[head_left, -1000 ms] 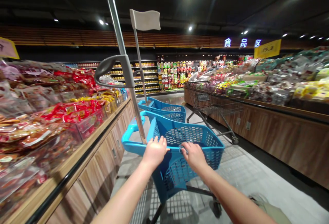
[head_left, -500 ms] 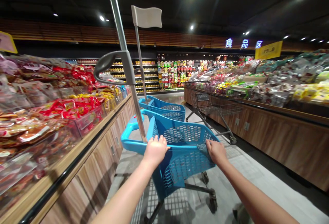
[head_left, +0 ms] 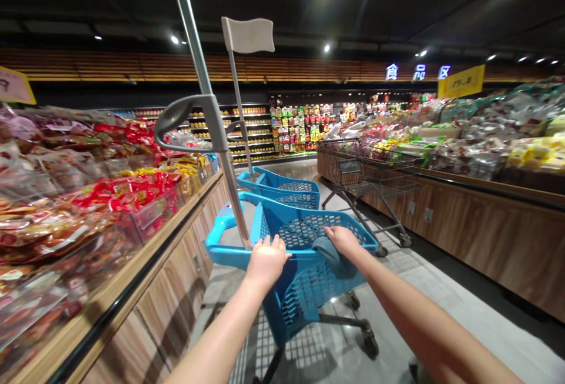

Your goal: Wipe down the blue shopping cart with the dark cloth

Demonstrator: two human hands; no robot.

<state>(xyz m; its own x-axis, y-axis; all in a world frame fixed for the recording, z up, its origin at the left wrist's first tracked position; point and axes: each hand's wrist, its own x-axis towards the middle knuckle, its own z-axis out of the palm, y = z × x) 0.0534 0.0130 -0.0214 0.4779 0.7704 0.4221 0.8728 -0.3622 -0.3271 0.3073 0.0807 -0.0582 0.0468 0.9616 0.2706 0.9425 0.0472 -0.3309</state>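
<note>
Before me stands a small blue plastic shopping cart (head_left: 304, 281) with a tall metal pole (head_left: 233, 190) and a grey loop handle (head_left: 188, 122) on that pole. My left hand (head_left: 267, 259) is closed over the near rim of its basket, close to the foot of the pole. My right hand (head_left: 344, 241) grips a blue-grey cloth (head_left: 333, 257) against the same rim, farther right. Part of the cloth hangs down outside the basket wall. The basket's mesh interior shows behind both hands.
A second blue cart (head_left: 286, 187) with a white flag (head_left: 251, 35) stands just beyond. A dark metal trolley (head_left: 362, 178) is at the right. Wood-sided counters of packaged food line both sides: the left counter (head_left: 168, 307) and the right counter (head_left: 481, 222).
My right hand has slid left along the rim with the cloth, from the far right corner toward my left hand. My left hand stays on the rim. The view has shifted slightly.
</note>
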